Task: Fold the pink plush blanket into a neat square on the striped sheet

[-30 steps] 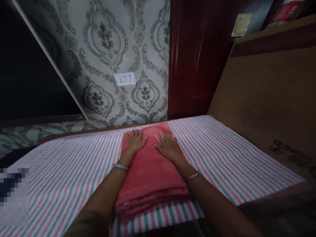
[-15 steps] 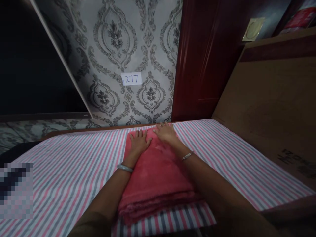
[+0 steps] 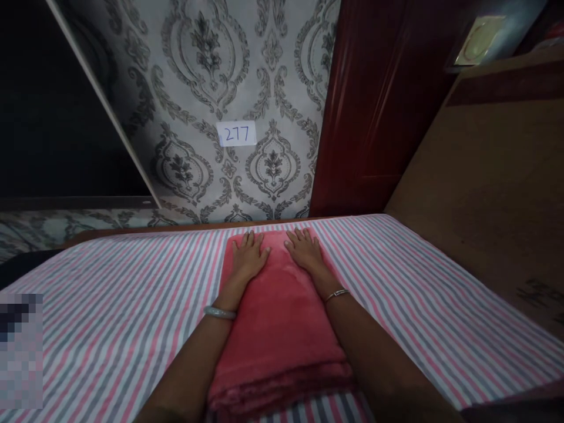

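A red plush blanket (image 3: 277, 317), folded into a long thick stack, lies in front of me with its layered edges toward me. My left hand (image 3: 249, 256) rests flat on its far left part, fingers spread. On the far right part lies my right hand (image 3: 305, 249), palm down and fingers apart as well. Neither hand grips the blanket; both press on its top. A pale bangle circles my left wrist and a thin silver one my right. Beneath the blanket spreads a striped cloth (image 3: 145, 305) in pink, grey and white.
A large cardboard box (image 3: 497, 194) stands along the right. Behind the table are patterned wallpaper (image 3: 273, 76), a paper label (image 3: 237, 133) reading 277, and a dark red door frame (image 3: 370, 106). A black screen (image 3: 66, 117) stands at the left.
My right hand has slid slightly right and toward me over the blanket, its fingers now back from the far edge. My left hand stays almost in place. The camera view has shifted slightly.
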Demonstrator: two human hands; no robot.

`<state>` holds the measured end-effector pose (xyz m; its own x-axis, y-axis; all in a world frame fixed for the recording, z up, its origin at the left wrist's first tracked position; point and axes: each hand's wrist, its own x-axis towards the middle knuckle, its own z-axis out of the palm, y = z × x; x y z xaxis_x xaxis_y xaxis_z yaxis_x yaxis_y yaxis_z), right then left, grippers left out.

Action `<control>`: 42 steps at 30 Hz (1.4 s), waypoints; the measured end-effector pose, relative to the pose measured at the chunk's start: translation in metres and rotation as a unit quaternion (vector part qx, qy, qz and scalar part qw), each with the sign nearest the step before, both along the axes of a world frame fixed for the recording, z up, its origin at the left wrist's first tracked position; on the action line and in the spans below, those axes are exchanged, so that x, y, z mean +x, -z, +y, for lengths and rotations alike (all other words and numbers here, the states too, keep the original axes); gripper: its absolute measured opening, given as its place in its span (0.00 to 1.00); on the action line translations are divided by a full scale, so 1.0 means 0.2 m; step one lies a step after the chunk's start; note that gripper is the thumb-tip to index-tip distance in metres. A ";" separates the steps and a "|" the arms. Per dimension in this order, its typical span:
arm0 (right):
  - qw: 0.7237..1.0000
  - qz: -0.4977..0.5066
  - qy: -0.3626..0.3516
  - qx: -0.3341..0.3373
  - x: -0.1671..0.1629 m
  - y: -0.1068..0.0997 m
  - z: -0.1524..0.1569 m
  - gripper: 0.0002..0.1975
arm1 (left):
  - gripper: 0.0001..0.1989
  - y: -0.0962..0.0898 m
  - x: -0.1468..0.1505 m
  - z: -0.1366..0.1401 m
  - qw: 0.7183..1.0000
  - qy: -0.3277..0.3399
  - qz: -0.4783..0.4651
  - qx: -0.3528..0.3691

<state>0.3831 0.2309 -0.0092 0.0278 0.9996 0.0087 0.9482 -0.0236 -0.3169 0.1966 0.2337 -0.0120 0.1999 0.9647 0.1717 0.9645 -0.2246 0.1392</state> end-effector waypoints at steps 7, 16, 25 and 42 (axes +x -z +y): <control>1.000 -0.008 0.011 0.002 -0.02 -0.01 -0.03 0.29 | 0.30 -0.07 -0.04 -0.03 0.996 0.010 -0.090 -0.018; 0.995 -0.037 -0.092 0.031 -0.22 -0.22 -0.05 0.29 | 0.29 -0.14 -0.24 -0.16 0.988 -0.110 -0.100 -0.030; 0.989 -0.077 -0.123 0.040 -0.23 -0.06 -0.05 0.29 | 0.29 -0.01 -0.13 -0.19 0.999 -0.014 -0.005 -0.039; 0.999 -0.005 0.032 -0.018 0.13 0.02 -0.04 0.31 | 0.31 0.00 -0.13 -0.16 0.999 -0.003 -0.020 -0.035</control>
